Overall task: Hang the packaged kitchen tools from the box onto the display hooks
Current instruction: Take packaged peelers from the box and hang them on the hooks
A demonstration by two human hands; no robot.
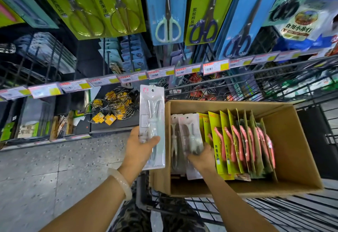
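speckled grey floor tiles (60,162) run under a shop aisle, with dark shelving ahead and a row of price tags (128,79) along its edge.

the left hand (139,149) holds one packaged kitchen tool (152,127) upright, just left of the cardboard box (296,140); the thumb lies across the front of the clear pack and the fingers wrap behind its lower half. the pack has a pale card back with a hang hole at the top, and light-handled tools sealed inside. a pale bangle (120,182) sits on that wrist.

the right hand (202,156) is down inside the box, fingers closed on the lower end of another pale pack (190,136) standing at the left end of the row. beside it to the right stand yellow-green carded packs (230,144) with pink-handled tools, leaning one behind another.

the box rests in a wire shopping cart (274,211). above, packaged scissors (168,12) hang on blue and green cards from the display. on the lower shelf to the left lies a heap of wire racks with yellow tags (111,109).
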